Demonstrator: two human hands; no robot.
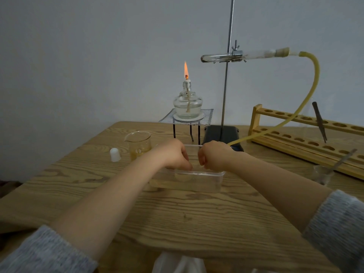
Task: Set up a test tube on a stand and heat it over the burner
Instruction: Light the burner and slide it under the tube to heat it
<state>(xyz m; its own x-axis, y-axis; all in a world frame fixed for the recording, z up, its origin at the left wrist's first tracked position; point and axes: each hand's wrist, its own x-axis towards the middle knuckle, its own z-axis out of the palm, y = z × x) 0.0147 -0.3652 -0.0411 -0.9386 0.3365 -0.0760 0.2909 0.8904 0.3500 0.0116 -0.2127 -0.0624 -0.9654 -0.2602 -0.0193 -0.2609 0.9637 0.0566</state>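
A test tube (214,57) is clamped lying flat on the stand rod (228,79), high and to the right of the lit alcohol burner (188,105). The flame (186,69) burns left of and below the tube's closed end. From the stopper (282,52) a yellow rubber hose (312,89) curves down to my right hand (213,156), which is closed around its lower end. My left hand (173,154) is beside it with its fingers curled down. Both hands reach into a clear plastic tub (206,180); what the left fingers hold is hidden.
The burner stands on wire gauze on a tripod (187,120), next to the stand's black base (220,134). A beaker with yellowish liquid (138,144) and a white cap (115,154) are at the left. At the right are a wooden rack (307,138), tweezers (320,123) and a small glass (323,174).
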